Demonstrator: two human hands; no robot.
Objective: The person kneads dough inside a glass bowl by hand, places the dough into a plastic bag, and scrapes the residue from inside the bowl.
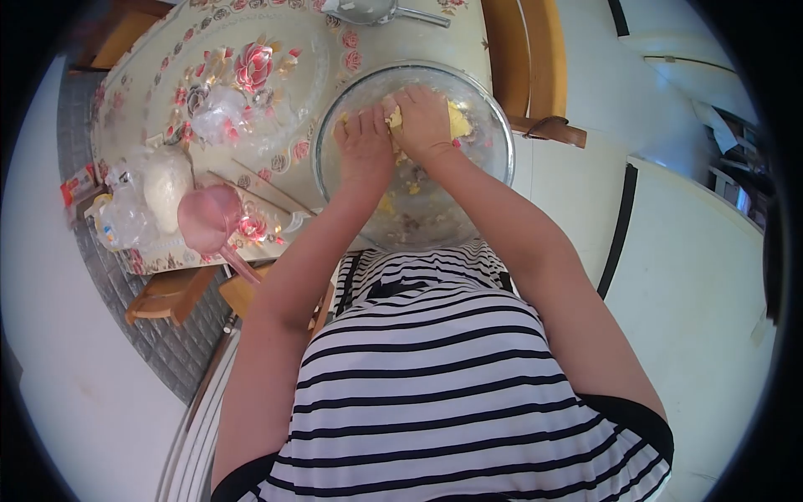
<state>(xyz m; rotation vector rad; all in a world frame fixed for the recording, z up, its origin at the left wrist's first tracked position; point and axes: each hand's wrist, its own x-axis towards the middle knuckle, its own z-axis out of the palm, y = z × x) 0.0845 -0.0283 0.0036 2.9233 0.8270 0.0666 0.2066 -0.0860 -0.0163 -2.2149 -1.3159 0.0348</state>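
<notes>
Both my hands are inside a large clear glass bowl (498,171) at the table's edge, in front of my body. My left hand (365,144) is curled over yellow dough, with its fingers bent down at the bowl's left side. Beside it and touching it, my right hand (421,121) presses on the same crumbly yellow dough (459,122), which shows past the fingers. Most of the dough under the palms is hidden. Loose yellow crumbs and pale smears cling to the bowl's bottom and near wall.
On the floral tablecloth (276,109) lie a crumpled clear plastic bag (222,115), a pair of chopsticks (263,191), a pink ladle-like scoop (209,219) and a bag of white stuff (167,191). A grey scoop (368,10) is at the far edge. Wooden chairs (548,67) flank the table.
</notes>
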